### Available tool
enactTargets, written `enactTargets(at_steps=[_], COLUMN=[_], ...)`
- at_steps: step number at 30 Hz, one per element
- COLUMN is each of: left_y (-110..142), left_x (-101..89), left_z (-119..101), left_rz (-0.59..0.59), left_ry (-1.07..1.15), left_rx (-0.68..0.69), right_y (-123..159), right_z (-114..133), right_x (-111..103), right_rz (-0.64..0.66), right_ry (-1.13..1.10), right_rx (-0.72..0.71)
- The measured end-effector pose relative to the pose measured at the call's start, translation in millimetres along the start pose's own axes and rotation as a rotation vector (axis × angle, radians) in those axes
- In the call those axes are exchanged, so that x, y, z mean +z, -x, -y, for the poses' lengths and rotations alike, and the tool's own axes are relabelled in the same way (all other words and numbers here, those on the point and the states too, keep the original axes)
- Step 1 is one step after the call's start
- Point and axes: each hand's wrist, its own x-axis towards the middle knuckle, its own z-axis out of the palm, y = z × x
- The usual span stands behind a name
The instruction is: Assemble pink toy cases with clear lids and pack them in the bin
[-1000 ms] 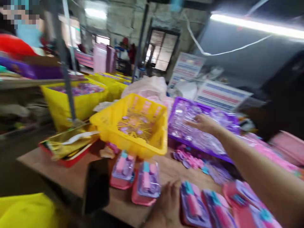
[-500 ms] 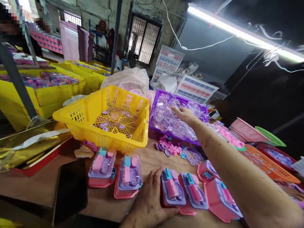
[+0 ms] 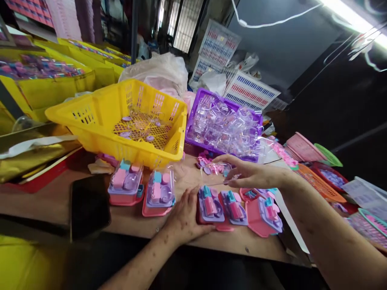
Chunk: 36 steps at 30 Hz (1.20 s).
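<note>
My right hand (image 3: 248,174) hovers over the table, pinching a clear plastic cover (image 3: 222,171) between thumb and fingers. Just below it lies an uncovered pink toy tray (image 3: 210,206) with purple and pink pieces, and my left hand (image 3: 185,217) rests against that tray's left edge, fingers curled on it. Two more uncovered trays (image 3: 234,208) lie to its right. Two covered trays (image 3: 126,184) sit to the left. Behind them a purple basket (image 3: 193,117) is heaped with clear covers (image 3: 225,129).
A yellow basket (image 3: 99,106) with a few purple discs stands at the back left. A black phone (image 3: 89,205) lies near the table's front edge. Loose pink and purple parts (image 3: 205,163) lie before the purple basket. Pink, orange and green baskets (image 3: 314,177) crowd the right.
My right hand has come back from the purple basket with a clear cover and now hangs above the trays. The left hand has stayed at the tray. The camera has tilted down.
</note>
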Motion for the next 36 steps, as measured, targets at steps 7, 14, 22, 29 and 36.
enactTargets(at_steps=[7, 14, 22, 29, 36], left_y=[-1.3, -2.9, -3.1, -4.1, -5.9], left_x=[2.1, 5.0, 14.1, 0.9, -2.3], left_z=[-7.7, 3.1, 5.3, -1.9, -3.9], left_rz=[-0.009, 0.008, -0.074, -0.005, 0.000], left_ry=[0.031, 0.016, -0.018, -0.006, 0.047], left_rx=[0.023, 0.036, 0.068, 0.047, 0.025], right_y=[-41.7, -14.1, -10.8, -21.1, -26.8], right_z=[11.5, 23.2, 10.8, 14.1, 18.0], right_x=[59.5, 71.9, 133.0, 129.7, 128.4], right_rz=[-0.162, -0.402, -0.577, -0.511, -0.468], right_ry=[0.287, 0.437, 0.619, 0.749, 0.862], right_rx=[-0.021, -0.226, -0.066, -0.034, -0.024])
